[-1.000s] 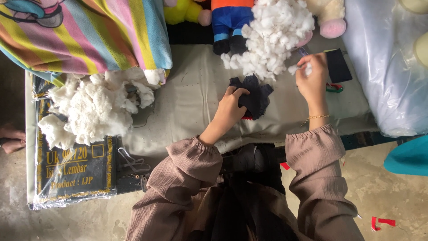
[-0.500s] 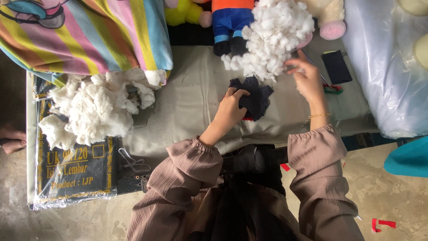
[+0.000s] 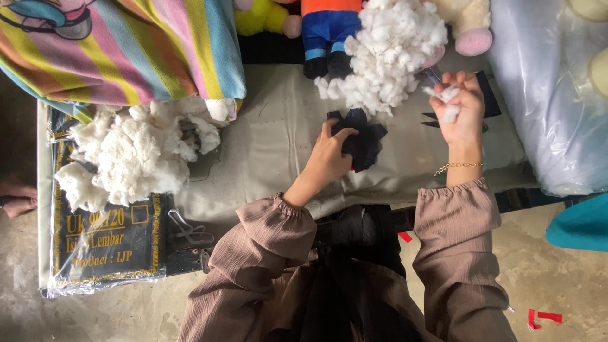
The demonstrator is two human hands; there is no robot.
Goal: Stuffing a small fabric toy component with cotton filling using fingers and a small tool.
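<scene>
Grey cloth-covered worktable [image 3: 278, 136]. Left hand [image 3: 329, 155] clamps dark fabric piece [image 3: 364, 142] at centre, fingers closed on it. Right hand [image 3: 461, 107] pinches white stuffing tuft [image 3: 448, 101], just right of far stuffing pile [image 3: 389, 54]. Second pile [image 3: 136, 152] sits left.

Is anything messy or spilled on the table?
Yes. Loose white stuffing lies heaped at the table's left edge, apart from the bigger pile. Red scraps litter the floor.

A low desk [image 3: 278, 126] under a pale grey cloth stands on a bare concrete floor [image 3: 557, 278]. Soft, even light falls on it. Small red scraps [image 3: 543, 316] lie on the floor at the right.
</scene>
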